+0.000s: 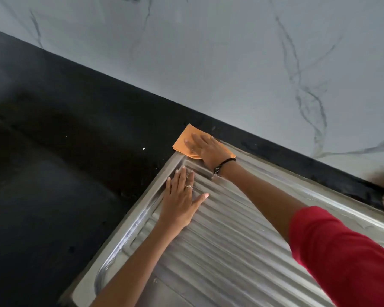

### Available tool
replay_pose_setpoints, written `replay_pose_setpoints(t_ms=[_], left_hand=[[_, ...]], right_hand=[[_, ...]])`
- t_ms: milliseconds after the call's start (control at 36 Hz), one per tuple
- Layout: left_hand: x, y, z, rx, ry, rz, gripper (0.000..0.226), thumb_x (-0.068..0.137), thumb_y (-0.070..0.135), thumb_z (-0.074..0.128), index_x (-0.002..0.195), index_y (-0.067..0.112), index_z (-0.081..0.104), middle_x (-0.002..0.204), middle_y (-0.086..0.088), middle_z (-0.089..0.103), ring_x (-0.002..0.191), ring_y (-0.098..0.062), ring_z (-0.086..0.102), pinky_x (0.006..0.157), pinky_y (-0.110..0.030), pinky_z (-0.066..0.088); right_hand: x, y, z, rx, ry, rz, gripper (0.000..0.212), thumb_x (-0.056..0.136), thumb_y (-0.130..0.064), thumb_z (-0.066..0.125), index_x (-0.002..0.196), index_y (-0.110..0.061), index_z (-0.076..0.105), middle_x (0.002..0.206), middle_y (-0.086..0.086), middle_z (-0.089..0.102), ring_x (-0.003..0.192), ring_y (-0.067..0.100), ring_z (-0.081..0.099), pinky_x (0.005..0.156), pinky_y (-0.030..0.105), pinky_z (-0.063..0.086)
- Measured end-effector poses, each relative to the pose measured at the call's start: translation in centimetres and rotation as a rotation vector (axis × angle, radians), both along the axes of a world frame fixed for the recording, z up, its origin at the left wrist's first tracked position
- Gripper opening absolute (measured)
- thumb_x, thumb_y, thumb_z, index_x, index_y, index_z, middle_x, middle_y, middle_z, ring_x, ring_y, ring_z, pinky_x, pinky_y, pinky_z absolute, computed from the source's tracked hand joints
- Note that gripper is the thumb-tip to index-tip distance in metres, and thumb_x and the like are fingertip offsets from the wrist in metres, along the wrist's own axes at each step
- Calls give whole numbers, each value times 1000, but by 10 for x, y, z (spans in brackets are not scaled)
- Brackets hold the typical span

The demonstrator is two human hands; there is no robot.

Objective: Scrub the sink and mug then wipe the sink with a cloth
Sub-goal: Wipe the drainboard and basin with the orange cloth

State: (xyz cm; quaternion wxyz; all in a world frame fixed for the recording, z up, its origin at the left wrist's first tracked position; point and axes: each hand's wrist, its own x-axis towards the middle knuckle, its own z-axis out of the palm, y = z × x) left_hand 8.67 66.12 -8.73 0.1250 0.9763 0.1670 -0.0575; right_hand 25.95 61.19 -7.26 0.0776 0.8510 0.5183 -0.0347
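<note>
- Black countertop (64, 173): dark stone with pale specks, running up to a white marble-patterned wall (208, 52).
- Steel sink drainboard (220, 251): set into the countertop, ribbed, with a raised rim.
- Orange cloth (183, 140): folded, lying flat across the drainboard's far corner, partly on the countertop.
- Both hands rest flat here: right hand (206, 149) on the cloth, left hand (180, 200) on the ribs.

Red sleeve (346, 258), black wrist cord (223, 165) right; ring (189, 186) left
</note>
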Motion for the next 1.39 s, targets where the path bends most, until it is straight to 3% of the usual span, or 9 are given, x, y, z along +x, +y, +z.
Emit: replay_pose_setpoints(t_ms=[139, 250, 417, 528, 639, 750, 944, 1389], left_hand=[[-1, -1, -5, 26, -22, 0, 92, 61, 74, -30, 136, 21, -24, 155, -9, -17, 143, -22, -13, 109, -35, -17], [-1, -1, -9, 40, -17, -9, 99, 54, 73, -39, 137, 21, -26, 145, -3, -30, 140, -19, -22, 107, -36, -19], [6, -15, -4, 22, -22, -46, 94, 62, 76, -29, 138, 20, -23, 145, -1, -29, 133, -16, -29, 106, -34, -22], [9, -33, 3, -32, -5, -56, 75, 91, 60, 12, 144, 17, -17, 154, -4, -21, 141, -16, -21, 107, -31, -19], [10, -50, 4, -60, -14, -100, 82, 74, 66, -7, 138, 18, -22, 154, -5, -20, 133, -11, -26, 106, -27, -20], [11, -69, 3, -88, -24, -119, 82, 72, 65, -8, 137, 19, -21, 155, -4, -17, 132, -9, -26, 106, -25, -19], [14, -101, 6, -70, -31, -145, 72, 96, 52, 22, 144, 14, -15, 155, -7, -15, 143, -18, -14, 110, -27, -14], [29, -185, 21, -89, -28, -243, 72, 97, 48, 26, 144, 14, -18, 155, -7, -18, 143, -18, -17, 109, -28, -15]], right_hand=[[-4, -13, -2, -30, -76, 11, 59, 101, -14, 29, 150, -18, -4, 157, 10, -3, 143, 33, 8, 117, 44, 16], [-7, -29, -3, -28, -110, -7, 59, 100, -15, 35, 150, -18, 4, 156, 10, 1, 142, 33, 10, 116, 44, 19], [-10, -48, 2, -21, -131, -42, 57, 98, -19, 39, 149, -17, 13, 155, 6, 8, 140, 29, 17, 112, 42, 27], [-12, -67, 6, -35, -134, -60, 55, 99, -22, 36, 149, -15, 13, 155, 5, 7, 140, 27, 17, 110, 40, 30], [-14, -85, 10, -25, -142, -88, 54, 99, -21, 36, 148, -15, 15, 154, 5, 10, 138, 28, 20, 106, 40, 32], [-16, -108, 10, -19, -135, -125, 53, 99, -22, 36, 148, -17, 17, 153, 3, 13, 135, 28, 24, 104, 40, 33], [-21, -149, 10, -33, -112, -170, 55, 98, -21, 38, 148, -18, 16, 153, 4, 13, 135, 28, 24, 103, 41, 35], [-35, -267, 13, -59, -45, -371, 57, 97, -20, 42, 148, -26, 17, 156, 0, 6, 138, 27, 20, 107, 40, 31]])
